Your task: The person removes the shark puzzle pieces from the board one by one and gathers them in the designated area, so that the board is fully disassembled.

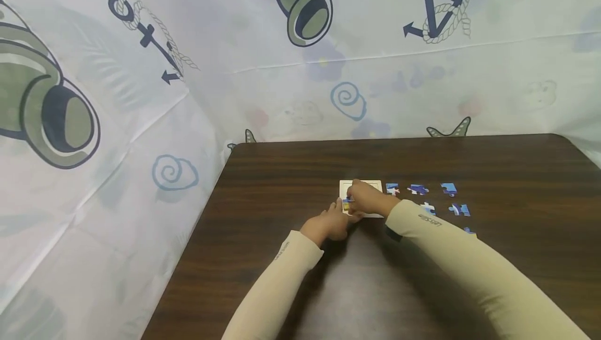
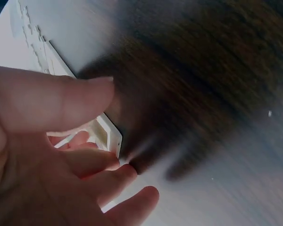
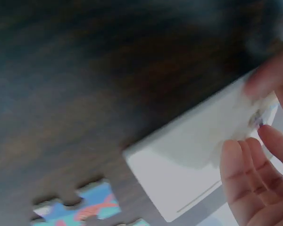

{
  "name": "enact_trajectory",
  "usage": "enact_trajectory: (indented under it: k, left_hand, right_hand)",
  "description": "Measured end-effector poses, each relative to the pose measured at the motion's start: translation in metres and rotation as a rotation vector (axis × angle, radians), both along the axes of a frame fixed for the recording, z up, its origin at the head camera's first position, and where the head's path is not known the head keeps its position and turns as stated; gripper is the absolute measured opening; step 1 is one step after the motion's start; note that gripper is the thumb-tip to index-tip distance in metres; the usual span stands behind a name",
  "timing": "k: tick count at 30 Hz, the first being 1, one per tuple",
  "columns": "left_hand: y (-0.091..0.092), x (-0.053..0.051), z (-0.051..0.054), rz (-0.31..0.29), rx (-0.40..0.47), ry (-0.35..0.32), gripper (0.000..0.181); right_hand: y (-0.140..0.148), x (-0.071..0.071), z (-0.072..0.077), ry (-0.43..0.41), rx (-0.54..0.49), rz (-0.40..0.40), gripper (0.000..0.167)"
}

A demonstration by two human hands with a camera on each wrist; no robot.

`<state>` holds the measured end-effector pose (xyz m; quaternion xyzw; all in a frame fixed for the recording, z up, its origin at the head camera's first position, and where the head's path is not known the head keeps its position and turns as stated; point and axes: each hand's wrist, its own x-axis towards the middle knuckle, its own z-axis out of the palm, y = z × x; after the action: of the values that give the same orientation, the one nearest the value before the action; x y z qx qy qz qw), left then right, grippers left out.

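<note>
A pale wooden puzzle tray (image 1: 344,185) lies on the dark table, partly covered by both hands. My right hand (image 1: 371,198) is over the tray, its fingertips pinching a small puzzle piece (image 3: 257,119) that is blurred and mostly hidden. A blue and yellow patch of puzzle (image 1: 346,206) shows at the tray's left side. My left hand (image 1: 331,222) is at the tray's front left corner. In the left wrist view its fairly straight fingers (image 2: 127,202) touch or nearly touch the tray's edge, and the thumb stands apart.
Several loose blue puzzle pieces lie right of the tray, among them a corner-like piece (image 1: 449,189), a dark blue piece (image 1: 418,189) and a piece below them (image 1: 459,209). One more (image 1: 468,230) is partly behind the right sleeve. A patterned cloth (image 1: 291,89) hangs behind the brown table (image 1: 281,173).
</note>
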<state>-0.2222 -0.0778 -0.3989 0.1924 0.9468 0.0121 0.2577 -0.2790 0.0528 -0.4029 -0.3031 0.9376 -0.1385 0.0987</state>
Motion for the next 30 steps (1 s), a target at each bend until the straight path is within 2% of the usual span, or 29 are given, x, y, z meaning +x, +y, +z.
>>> enact_trajectory:
  k: [3, 7, 11, 16, 19, 24, 30]
  left_hand:
    - [0.002, 0.001, 0.0, -0.002, -0.002, -0.005, 0.065]
    - [0.005, 0.002, 0.001, -0.003, -0.017, 0.002, 0.064]
    - [0.006, 0.002, 0.001, -0.015, -0.038, -0.001, 0.065]
    - [0.005, 0.001, 0.001, -0.022, -0.031, -0.001, 0.066]
    - [0.004, 0.004, -0.003, -0.028, -0.021, 0.008, 0.067]
    - [0.001, 0.009, -0.012, -0.021, 0.009, 0.03, 0.064]
    - [-0.004, 0.011, -0.02, -0.048, 0.042, 0.089, 0.058]
  right_hand:
    - [-0.003, -0.004, -0.001, -0.008, 0.03, 0.003, 0.026]
    - [-0.003, -0.008, -0.003, -0.038, 0.01, -0.01, 0.028]
    - [-0.003, -0.008, -0.002, -0.077, -0.038, -0.045, 0.028]
    - [0.001, -0.01, -0.003, -0.06, -0.129, -0.061, 0.019]
    - [0.009, -0.009, -0.005, -0.107, -0.22, -0.101, 0.014]
    - [0.029, -0.002, -0.005, -0.248, -0.355, -0.151, 0.013]
    - [0.059, 0.008, 0.005, -0.295, -0.38, -0.163, 0.017]
